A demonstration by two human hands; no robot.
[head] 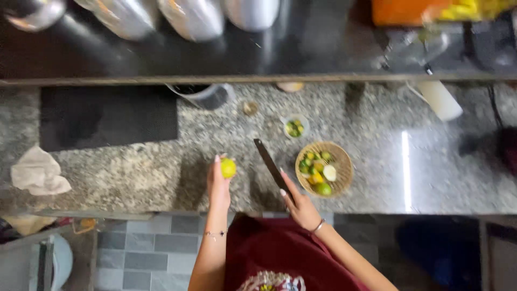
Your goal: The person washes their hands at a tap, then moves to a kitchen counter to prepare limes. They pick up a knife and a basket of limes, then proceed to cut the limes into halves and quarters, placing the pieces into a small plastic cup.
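Observation:
My left hand [217, 182] holds a small yellow-green lime [228, 168] above the speckled granite counter [161, 167]. My right hand [299, 205] grips the handle of a knife [268, 161], whose dark blade points up and to the left, apart from the lime. Just right of the knife sits a round woven basket [340, 161] with several limes and cut pieces in it. A small clear bowl [295, 127] of cut lime pieces stands behind the basket.
A dark mat [107, 116] lies at the counter's back left, a crumpled cloth [39, 172] at the left edge. A metal cup [207, 95] and a white container [440, 99] stand under a dark shelf holding steel pots [194, 16]. Grey floor tiles [145, 253] lie below.

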